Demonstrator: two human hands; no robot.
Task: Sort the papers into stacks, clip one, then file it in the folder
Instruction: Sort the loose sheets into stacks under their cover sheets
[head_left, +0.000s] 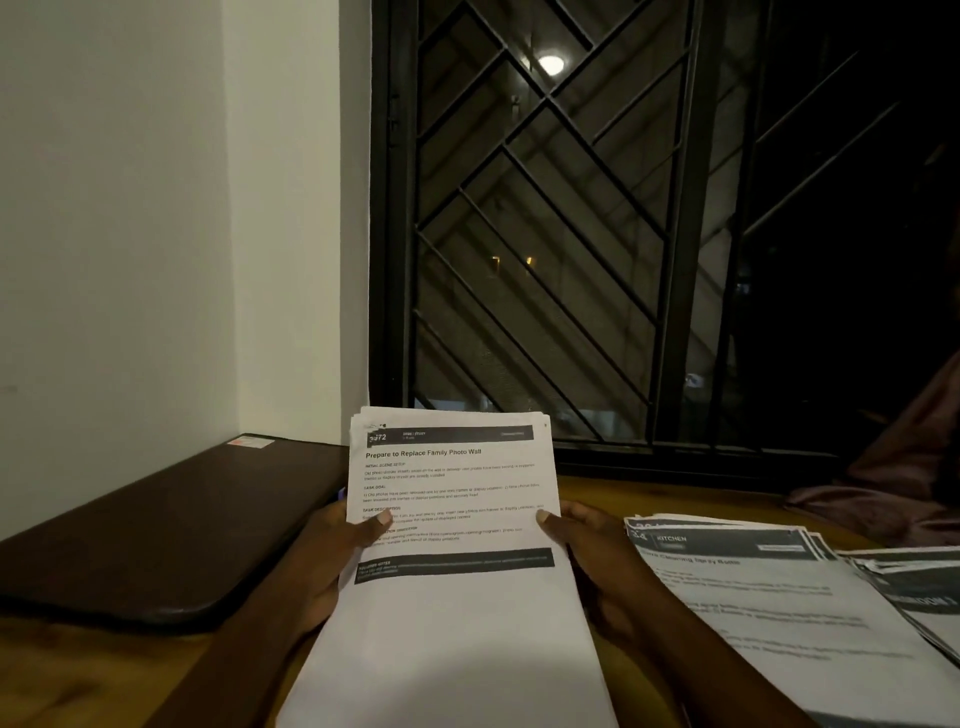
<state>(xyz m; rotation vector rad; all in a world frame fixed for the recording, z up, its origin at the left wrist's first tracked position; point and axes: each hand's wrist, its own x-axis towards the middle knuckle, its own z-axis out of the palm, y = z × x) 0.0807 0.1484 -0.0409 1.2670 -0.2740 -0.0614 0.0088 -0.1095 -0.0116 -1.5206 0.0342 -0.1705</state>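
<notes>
Head camera is showing two hands holding one stack of papers (457, 519) over the wooden table (78, 675). The left hand (332, 551) and right hand (592, 561) are clamping its side edges, thumbs on top. Two more stacks are lying at right: the KITCHEN stack (753, 603) and the far-right stack (919, 587). One dark folder (156, 530) is lying at left.

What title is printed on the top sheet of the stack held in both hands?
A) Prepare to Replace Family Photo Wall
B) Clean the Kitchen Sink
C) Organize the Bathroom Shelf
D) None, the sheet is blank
A: the top sheet of the stack, gripped at its edges by the left hand and the right hand, reads "Prepare to Replace Family Photo Wall" below its dark header bar.
</notes>
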